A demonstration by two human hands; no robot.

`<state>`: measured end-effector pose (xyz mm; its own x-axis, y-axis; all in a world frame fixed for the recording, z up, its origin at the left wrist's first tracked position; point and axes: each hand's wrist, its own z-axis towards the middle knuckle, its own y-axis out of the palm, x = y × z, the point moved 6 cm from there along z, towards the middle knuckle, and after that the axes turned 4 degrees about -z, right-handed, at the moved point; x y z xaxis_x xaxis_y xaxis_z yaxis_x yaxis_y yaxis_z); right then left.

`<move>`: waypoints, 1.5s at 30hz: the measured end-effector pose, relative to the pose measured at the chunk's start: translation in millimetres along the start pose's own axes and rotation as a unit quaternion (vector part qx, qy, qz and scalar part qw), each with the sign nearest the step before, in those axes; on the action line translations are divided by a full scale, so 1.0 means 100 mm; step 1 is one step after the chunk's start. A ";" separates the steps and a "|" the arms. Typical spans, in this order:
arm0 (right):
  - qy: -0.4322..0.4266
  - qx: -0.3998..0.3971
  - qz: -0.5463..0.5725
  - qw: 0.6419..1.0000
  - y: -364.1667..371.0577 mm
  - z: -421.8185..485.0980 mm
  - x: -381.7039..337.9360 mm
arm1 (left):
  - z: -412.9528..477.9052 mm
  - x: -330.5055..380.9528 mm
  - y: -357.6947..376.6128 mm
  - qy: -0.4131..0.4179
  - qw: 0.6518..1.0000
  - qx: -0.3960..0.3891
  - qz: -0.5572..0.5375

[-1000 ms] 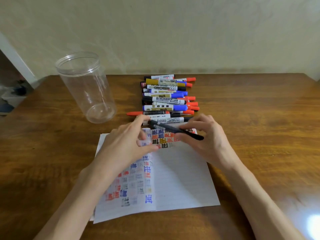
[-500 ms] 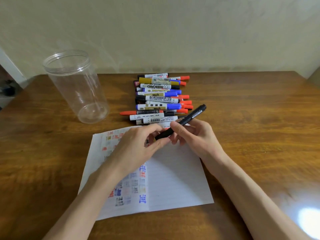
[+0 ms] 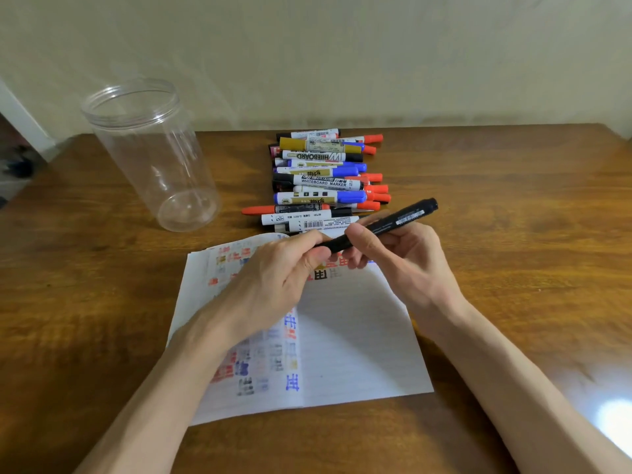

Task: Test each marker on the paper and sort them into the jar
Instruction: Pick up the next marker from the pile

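Over the wooden worktop point(image 3: 513, 234), above the paper point(image 3: 355, 336), the right hand point(image 3: 403, 265) grips the black marker point(image 3: 386, 225) mid-barrel while the left hand point(image 3: 273, 278) pinches its lower end, likely the cap, best pulled straight off.

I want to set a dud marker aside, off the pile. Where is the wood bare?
Bare table right of the paper and marker pile; also left of the paper, in front of the jar. Crowded where the pile meets the paper's top: the left hand and right hand hold the black marker there.
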<state>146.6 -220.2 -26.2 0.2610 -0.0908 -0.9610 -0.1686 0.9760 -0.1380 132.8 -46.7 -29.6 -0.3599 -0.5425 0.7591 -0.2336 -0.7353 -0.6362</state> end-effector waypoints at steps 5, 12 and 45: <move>0.036 0.179 0.065 0.981 -0.63 0.03 0.04 | -0.12 -0.21 -0.40 -0.032 0.995 0.064 -0.072; 0.100 0.080 -0.028 0.991 -0.23 -0.01 0.12 | -0.08 -0.21 -0.24 -0.049 0.998 0.035 0.025; 0.045 0.085 -0.199 0.975 0.03 -0.04 0.15 | -0.07 -0.29 -0.24 -0.058 0.994 0.063 0.074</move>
<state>146.1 -219.3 -41.7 0.1872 -0.4778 -0.8583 0.0915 0.8784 -0.4691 142.0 -10.5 -37.6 -0.2746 -0.6864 0.6733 -0.0684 -0.6846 -0.7257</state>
